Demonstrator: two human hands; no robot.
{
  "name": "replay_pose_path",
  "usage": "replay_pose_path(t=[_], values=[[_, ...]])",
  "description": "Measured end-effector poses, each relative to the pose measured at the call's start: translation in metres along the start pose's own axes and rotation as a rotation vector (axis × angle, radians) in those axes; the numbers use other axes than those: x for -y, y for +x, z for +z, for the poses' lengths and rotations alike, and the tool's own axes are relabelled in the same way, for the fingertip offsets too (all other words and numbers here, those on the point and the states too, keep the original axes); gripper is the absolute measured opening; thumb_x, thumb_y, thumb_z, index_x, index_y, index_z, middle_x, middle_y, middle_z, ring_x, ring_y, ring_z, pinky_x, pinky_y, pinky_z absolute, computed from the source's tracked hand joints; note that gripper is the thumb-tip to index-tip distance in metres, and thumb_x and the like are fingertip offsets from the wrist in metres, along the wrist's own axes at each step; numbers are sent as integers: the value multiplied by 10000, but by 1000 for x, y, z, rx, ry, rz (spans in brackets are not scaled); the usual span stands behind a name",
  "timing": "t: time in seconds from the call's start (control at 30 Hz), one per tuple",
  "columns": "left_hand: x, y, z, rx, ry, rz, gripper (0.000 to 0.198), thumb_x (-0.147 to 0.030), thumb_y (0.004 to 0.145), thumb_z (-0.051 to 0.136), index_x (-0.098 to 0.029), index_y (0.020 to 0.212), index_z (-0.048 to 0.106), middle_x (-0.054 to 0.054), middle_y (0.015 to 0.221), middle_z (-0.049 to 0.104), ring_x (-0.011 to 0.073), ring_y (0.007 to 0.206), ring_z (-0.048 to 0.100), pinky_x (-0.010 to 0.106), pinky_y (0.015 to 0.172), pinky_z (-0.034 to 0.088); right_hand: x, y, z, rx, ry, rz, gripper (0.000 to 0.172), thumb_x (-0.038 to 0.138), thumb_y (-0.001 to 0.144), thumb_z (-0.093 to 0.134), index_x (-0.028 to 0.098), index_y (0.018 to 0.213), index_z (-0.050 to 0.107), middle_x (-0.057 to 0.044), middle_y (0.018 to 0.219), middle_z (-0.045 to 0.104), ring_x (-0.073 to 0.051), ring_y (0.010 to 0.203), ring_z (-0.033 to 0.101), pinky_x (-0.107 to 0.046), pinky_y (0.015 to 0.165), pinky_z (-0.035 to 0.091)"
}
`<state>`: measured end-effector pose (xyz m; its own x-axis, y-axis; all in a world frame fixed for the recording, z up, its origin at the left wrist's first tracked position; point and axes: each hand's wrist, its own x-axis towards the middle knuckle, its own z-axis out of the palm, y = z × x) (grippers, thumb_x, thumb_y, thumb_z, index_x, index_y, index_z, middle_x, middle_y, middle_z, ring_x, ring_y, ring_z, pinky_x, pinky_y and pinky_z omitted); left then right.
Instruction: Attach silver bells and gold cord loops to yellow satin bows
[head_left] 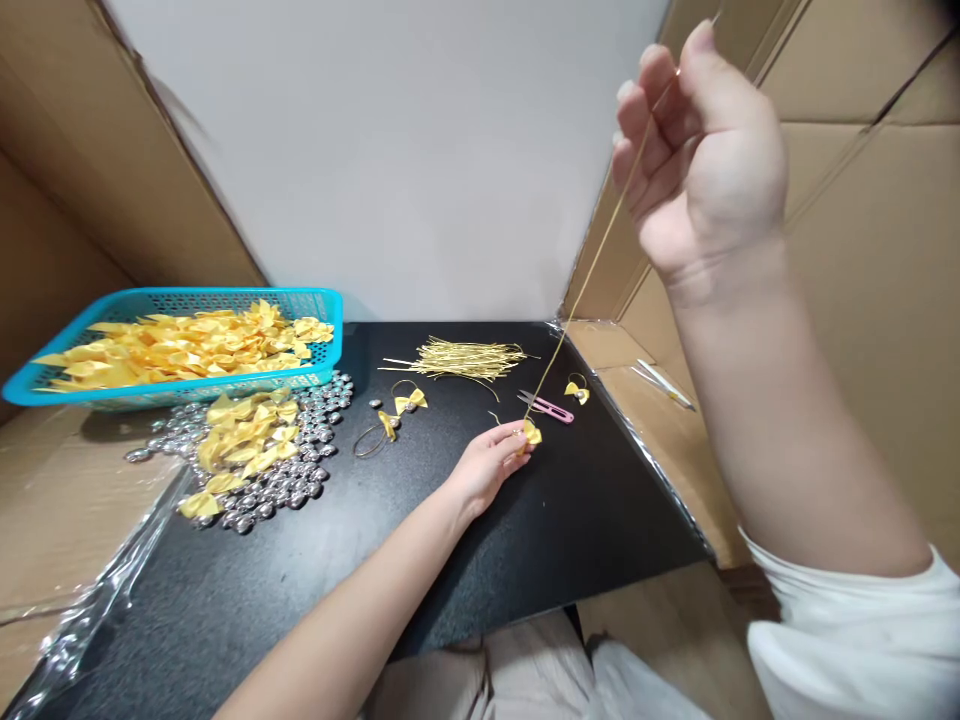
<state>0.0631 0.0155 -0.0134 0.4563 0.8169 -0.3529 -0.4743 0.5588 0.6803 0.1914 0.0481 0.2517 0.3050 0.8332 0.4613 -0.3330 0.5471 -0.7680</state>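
Observation:
My left hand (pixel 491 468) is closed in a pinch on a yellow ribbon bow (pixel 532 433), just above the black table. From that bow a thin gold cord (pixel 592 270) runs taut up to my right hand (pixel 694 150), raised high at the right. There the cord's upper end is pinched between thumb and forefinger, the other fingers loosely curled. A sliver of something thin shows past the thumb tip, too small to name. Pink thread snips (pixel 551 408) lie right behind my left hand. Finished-looking bows with cord loops, one bow (pixel 411 401) among them, rest nearby.
A blue basket (pixel 337 335) of yellow bows stands at the back left. Before it, loose bows (pixel 251 430) lie on silver beads (pixel 289 490). A bundle of gold cords (pixel 469 358) is at the back. Cardboard walls (pixel 862 250) flank the black table (pixel 360 560); a white pen-like tool (pixel 664 383) lies right.

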Motion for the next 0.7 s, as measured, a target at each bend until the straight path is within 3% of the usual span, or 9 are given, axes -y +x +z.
replay_pose_path(t=[0.1,0.17,0.27,0.4,0.5,0.6,0.7], values=[[1,0,-1,-6,13,52,275,-145,641,839,-143,896,738,51,882,747,90,729,620,198,665,413,-5,-3,-10,-38,-30,27,169,219,974,507,161,817,532,58,695,628,-33,561,601,-177,529,425],[1,-1,0,4,26,64,301,-182,620,854,-145,897,741,51,887,743,85,718,607,196,649,398,-12,-6,-22,-49,-70,32,196,199,965,505,185,770,484,69,645,560,-29,470,469,-195,472,337],[0,-2,1,19,47,66,325,-235,611,861,-146,900,742,53,883,737,90,716,607,212,688,420,-25,-12,-42,-26,-144,40,269,194,925,538,214,702,390,90,569,408,-47,420,282,-223,437,210],[2,-2,-1,18,104,87,338,-251,613,859,-152,911,737,32,818,722,95,712,614,228,720,443,-34,-6,-59,-89,-186,89,313,176,940,487,211,666,338,85,542,329,-64,422,185,-253,440,130],[4,-4,-1,36,183,97,346,-223,607,862,-147,920,735,26,776,719,103,707,622,223,690,445,-24,14,-53,-106,-169,55,359,172,996,389,204,644,322,84,536,307,-66,433,144,-273,455,98],[4,-7,2,76,256,101,313,-212,605,863,-143,884,737,25,767,724,106,691,624,215,656,451,-6,28,-35,-29,-137,59,429,194,1036,309,191,608,282,90,527,286,-47,428,135,-244,451,89],[4,-9,5,112,297,90,302,-217,597,866,-135,854,731,32,768,729,121,664,632,226,616,467,10,24,-16,95,-131,70,436,214,1039,280,190,605,300,88,541,289,-36,431,170,-204,432,112]])
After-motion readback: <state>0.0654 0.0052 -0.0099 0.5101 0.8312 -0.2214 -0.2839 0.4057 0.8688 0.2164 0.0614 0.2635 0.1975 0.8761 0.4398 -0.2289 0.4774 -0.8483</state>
